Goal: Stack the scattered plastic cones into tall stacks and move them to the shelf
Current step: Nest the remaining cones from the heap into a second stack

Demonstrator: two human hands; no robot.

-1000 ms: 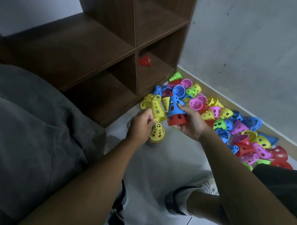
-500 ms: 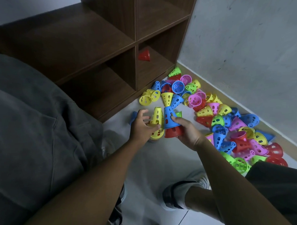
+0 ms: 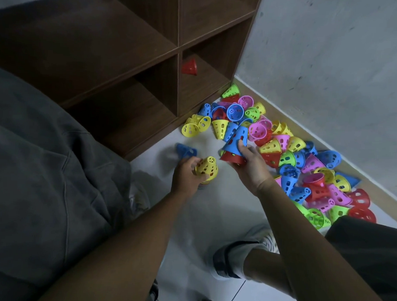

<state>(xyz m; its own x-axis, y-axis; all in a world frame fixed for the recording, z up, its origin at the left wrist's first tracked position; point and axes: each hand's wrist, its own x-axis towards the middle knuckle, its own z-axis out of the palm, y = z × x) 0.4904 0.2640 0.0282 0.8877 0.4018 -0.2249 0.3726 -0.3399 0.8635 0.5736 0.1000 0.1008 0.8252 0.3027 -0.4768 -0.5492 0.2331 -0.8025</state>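
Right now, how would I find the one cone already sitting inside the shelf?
Start at the dark brown wooden shelf unit against the grey wall. Look into its lower right compartment: a small red plastic cone stands there, alone, while every other loose cone lies on the floor.

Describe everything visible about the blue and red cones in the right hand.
The blue cone sits nested over a red cone, whose wide rim shows below it. Both look like glossy hard plastic, with oval holes through the walls and flat, cut-off tops. The pair is tilted, narrow end pointing up and away toward the pile of cones. The right hand holds it above the floor, fingers wrapped across the blue wall. Nothing else visibly touches it.
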